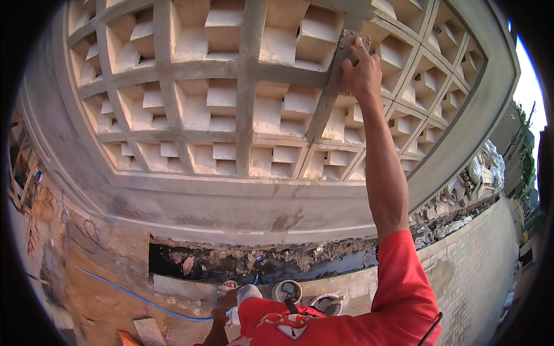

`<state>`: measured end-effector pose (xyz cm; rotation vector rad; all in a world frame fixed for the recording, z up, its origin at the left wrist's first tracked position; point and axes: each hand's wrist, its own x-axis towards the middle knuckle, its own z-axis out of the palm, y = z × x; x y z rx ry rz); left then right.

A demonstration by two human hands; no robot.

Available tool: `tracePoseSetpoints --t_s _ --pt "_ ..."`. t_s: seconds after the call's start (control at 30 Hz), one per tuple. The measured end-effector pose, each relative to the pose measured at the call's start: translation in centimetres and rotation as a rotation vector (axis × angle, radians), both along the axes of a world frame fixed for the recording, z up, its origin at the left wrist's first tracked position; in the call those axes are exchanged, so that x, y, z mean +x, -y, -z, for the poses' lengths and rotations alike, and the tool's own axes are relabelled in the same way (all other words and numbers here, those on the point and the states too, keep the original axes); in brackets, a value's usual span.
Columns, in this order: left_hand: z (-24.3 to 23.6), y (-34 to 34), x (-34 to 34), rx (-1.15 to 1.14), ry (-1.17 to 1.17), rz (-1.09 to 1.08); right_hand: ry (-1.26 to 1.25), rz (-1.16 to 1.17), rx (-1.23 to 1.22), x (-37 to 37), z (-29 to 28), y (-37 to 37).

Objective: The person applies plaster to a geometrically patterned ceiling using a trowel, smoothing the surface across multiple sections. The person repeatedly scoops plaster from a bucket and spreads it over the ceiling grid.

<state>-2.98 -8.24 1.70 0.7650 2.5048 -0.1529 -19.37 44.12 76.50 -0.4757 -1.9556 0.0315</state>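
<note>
My right arm reaches up to a wall of pale hollow breeze blocks. My right hand presses a grey-brown, pad-like piece against the grey mortar joint between two blocks. Its fingers bend over this piece; whether it is a sponge I cannot tell. Joints at the left and middle are smeared with grey mortar, while those at the right show thinner lines. Low beside my leg hangs my left hand, its fingers too small and shaded to read. A whitish thing is close to it.
Below the wall runs a trench with dark water and rubble. Two buckets stand by my feet, one holding a tool with a handle. A blue hose crosses the dirt at left, near a plank. Paving lies right.
</note>
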Motion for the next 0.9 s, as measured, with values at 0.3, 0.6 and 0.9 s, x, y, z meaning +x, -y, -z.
tracePoseSetpoints --t_s 0.3,0.6,0.9 --pt "4.4 -1.0 -0.4 0.250 -0.023 -0.059 0.276 -0.064 -0.105 2.5 9.5 2.7" --pt "4.4 -1.5 -1.4 0.300 -0.048 -0.116 0.102 0.116 0.101 -0.4 0.5 0.0" --pt "2.2 -3.3 -1.3 0.733 0.221 -0.709 0.196 0.056 0.028 3.2 4.7 1.0"
